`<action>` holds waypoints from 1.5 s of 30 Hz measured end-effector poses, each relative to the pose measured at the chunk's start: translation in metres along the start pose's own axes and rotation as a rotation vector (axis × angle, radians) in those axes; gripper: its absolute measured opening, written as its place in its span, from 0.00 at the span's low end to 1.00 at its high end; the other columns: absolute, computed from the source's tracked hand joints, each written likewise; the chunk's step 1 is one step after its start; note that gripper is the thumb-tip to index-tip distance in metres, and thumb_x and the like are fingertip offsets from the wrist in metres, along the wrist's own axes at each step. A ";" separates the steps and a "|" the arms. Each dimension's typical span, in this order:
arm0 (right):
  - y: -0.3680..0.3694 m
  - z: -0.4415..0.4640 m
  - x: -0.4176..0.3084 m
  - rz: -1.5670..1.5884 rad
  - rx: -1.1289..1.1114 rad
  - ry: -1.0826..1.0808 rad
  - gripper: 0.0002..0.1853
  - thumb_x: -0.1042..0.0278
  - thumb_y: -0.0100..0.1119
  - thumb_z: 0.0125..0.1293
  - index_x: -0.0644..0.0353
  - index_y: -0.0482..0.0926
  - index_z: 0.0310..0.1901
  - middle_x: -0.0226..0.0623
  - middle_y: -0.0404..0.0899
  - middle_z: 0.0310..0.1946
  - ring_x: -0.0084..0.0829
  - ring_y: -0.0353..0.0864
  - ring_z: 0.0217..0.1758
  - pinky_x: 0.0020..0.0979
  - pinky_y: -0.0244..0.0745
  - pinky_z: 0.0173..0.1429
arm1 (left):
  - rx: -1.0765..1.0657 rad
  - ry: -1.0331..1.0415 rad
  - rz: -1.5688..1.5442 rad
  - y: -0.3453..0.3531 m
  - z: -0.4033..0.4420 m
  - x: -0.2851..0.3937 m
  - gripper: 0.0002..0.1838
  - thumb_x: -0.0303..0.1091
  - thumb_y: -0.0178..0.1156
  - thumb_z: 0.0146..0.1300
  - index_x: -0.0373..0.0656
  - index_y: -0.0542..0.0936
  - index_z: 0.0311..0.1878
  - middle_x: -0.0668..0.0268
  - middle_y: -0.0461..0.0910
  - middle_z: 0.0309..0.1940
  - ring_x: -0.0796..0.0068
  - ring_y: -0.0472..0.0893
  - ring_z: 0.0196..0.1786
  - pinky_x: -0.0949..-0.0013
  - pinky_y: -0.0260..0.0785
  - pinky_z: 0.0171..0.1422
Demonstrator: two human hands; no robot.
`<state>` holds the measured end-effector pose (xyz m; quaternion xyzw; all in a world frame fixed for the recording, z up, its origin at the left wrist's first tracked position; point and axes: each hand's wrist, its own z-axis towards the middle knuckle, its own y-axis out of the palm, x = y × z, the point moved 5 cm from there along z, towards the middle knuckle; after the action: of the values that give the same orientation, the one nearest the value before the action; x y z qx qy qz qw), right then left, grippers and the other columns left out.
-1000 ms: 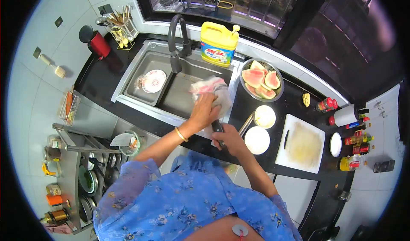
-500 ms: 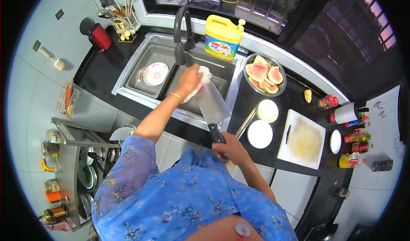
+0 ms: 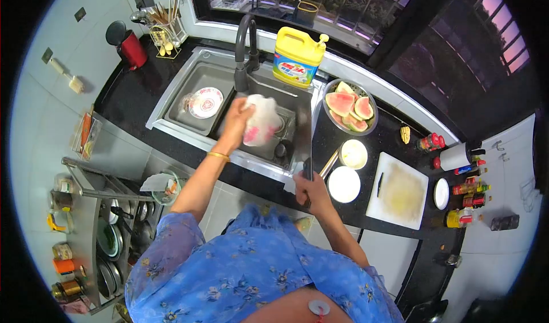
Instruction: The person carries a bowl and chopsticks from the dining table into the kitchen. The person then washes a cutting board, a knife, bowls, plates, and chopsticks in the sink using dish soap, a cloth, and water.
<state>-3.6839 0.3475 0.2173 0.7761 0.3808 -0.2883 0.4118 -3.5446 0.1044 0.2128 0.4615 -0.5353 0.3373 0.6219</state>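
My left hand [image 3: 238, 119] grips a white and pink cloth [image 3: 262, 123], which hangs over the right basin of the sink [image 3: 229, 151]. In my right hand [image 3: 310, 190] is the dark handle of a cleaver [image 3: 311, 134]; its blade is turned nearly edge-on and points away from me, along the sink's right edge. Cloth and cleaver are apart. A patterned plate [image 3: 206, 102] lies in the left basin. Just right of my right hand stand a white bowl [image 3: 344, 184] and a second bowl with pale contents [image 3: 353, 154].
Behind the sink are a black faucet [image 3: 241, 54] and a yellow jug [image 3: 296, 57]. To the right are a colander of watermelon [image 3: 350, 108], a stained cutting board [image 3: 397, 191] with a small knife, and a white dish [image 3: 441, 193]. A metal rack [image 3: 108, 194] stands at the lower left.
The cloth has come off the cleaver blade and moved left with my left hand. The cleaver has turned from a slanted, broad-side view to nearly edge-on, farther right.
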 end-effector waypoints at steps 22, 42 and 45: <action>0.010 -0.055 -0.001 0.510 -0.202 0.016 0.08 0.79 0.52 0.55 0.57 0.68 0.35 0.26 0.59 0.14 0.18 0.54 0.09 0.23 0.50 0.12 | 0.030 0.309 0.457 0.038 0.024 0.031 0.19 0.43 0.57 0.60 0.39 0.71 0.46 0.50 0.78 0.41 0.52 0.79 0.43 0.59 0.69 0.46; 0.029 -0.089 -0.010 -0.009 -0.184 0.106 0.11 0.77 0.58 0.52 0.60 0.65 0.33 0.28 0.61 0.11 0.19 0.60 0.10 0.23 0.54 0.13 | 0.368 0.501 -0.236 -0.061 0.051 0.124 0.15 0.39 0.46 0.68 0.37 0.71 0.48 0.64 0.74 0.41 0.74 0.73 0.43 0.69 0.66 0.50; 0.013 -0.087 -0.007 0.063 -0.178 0.075 0.11 0.77 0.58 0.52 0.60 0.65 0.33 0.28 0.62 0.12 0.19 0.60 0.10 0.23 0.54 0.13 | 0.244 0.593 -0.181 -0.063 0.103 0.179 0.16 0.40 0.46 0.69 0.37 0.71 0.48 0.64 0.74 0.40 0.76 0.72 0.43 0.71 0.64 0.51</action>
<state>-3.6654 0.4147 0.2707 0.7583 0.3956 -0.2111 0.4732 -3.4876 -0.0267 0.3740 0.4600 -0.2436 0.4617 0.7183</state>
